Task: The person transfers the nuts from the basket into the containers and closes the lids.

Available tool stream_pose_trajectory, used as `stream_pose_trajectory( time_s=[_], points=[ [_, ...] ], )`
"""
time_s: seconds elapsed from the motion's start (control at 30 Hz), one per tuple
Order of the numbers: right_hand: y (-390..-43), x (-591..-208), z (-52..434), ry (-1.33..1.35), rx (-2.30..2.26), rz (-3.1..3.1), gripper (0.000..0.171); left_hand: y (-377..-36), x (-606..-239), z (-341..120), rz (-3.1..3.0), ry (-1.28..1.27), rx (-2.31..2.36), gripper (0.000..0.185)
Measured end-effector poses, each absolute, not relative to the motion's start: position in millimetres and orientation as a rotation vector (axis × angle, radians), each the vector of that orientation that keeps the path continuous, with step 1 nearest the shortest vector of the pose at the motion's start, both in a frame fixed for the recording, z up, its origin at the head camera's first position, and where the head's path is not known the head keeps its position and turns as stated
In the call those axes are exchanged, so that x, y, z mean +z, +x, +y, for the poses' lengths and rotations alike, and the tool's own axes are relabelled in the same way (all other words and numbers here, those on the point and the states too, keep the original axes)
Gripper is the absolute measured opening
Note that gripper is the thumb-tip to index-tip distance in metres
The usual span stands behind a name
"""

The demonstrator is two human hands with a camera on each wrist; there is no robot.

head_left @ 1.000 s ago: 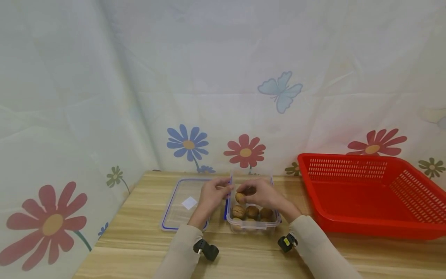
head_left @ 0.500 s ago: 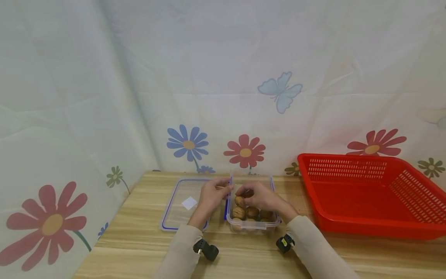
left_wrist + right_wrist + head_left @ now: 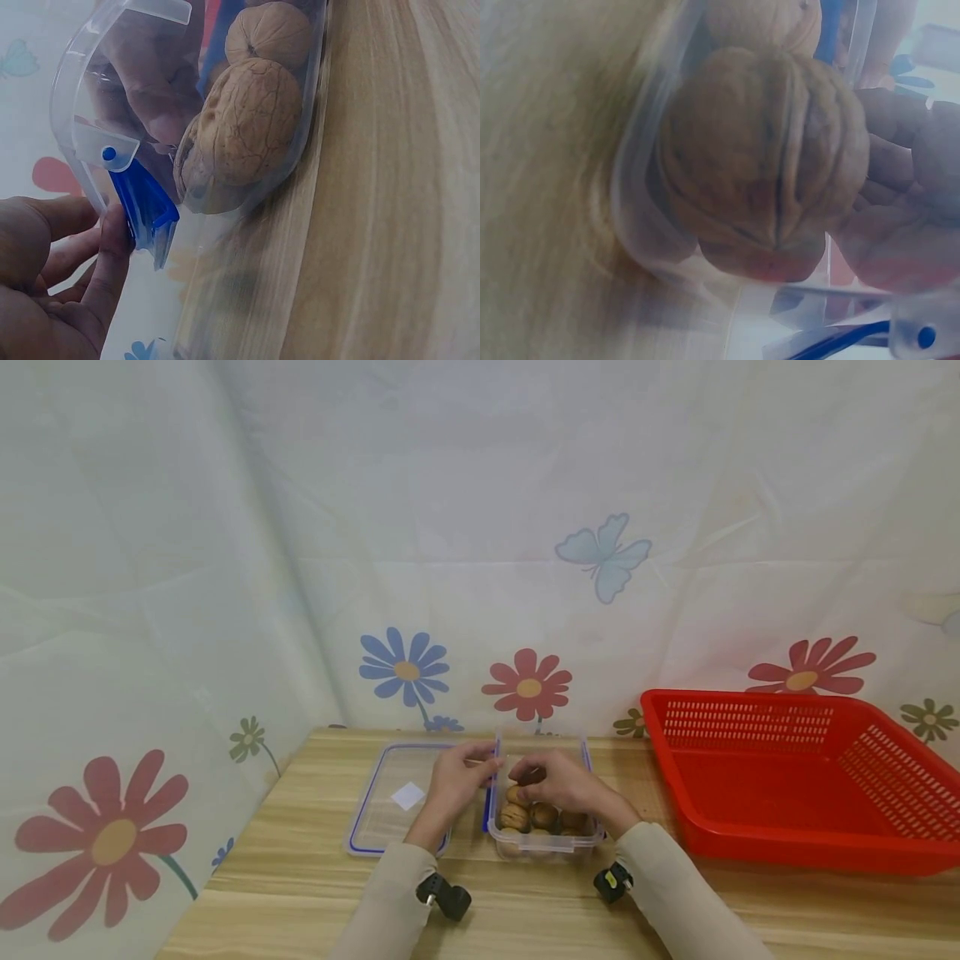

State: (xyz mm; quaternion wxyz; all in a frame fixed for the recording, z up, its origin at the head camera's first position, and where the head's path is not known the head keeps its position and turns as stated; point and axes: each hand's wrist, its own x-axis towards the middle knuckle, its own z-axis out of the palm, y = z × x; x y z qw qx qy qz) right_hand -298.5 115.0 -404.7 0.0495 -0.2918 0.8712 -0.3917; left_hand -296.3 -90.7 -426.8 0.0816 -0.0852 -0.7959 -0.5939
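Note:
A clear plastic food container (image 3: 551, 845) with blue clips stands on the table, several walnuts (image 3: 514, 816) lying in it. At its left wall my left hand (image 3: 454, 781) pinches the rim between thumb and fingers, close to a blue clip (image 3: 146, 210) in the left wrist view. My right hand (image 3: 561, 780) reaches down inside, fingertips and thumb round a walnut (image 3: 514, 794) by the left wall, behind the front row. Seen through the plastic in the right wrist view, that hand (image 3: 904, 232) is partly hidden by a large walnut (image 3: 765, 150).
Flat on the table (image 3: 292, 868) left of the container lies its clear lid (image 3: 362, 814) with a blue seal and a white label (image 3: 408, 796). A red perforated plastic basket (image 3: 750, 839) stands at the right. Behind hangs a flower-printed cloth (image 3: 465, 577).
My right hand has lowered slightly into the container with the walnut, which now sits lower against the others. The left hand has stayed at the rim.

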Motion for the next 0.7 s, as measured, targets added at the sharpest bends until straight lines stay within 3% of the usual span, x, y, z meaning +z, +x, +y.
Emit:
stream_pose_trajectory(
  time_s=[0.7],
  points=[
    [-282,-390,100,-0.889,-1.417,2.728,0.032,-292,-410,-106,-2.336,-0.226,-1.865,0.037]
  ],
)
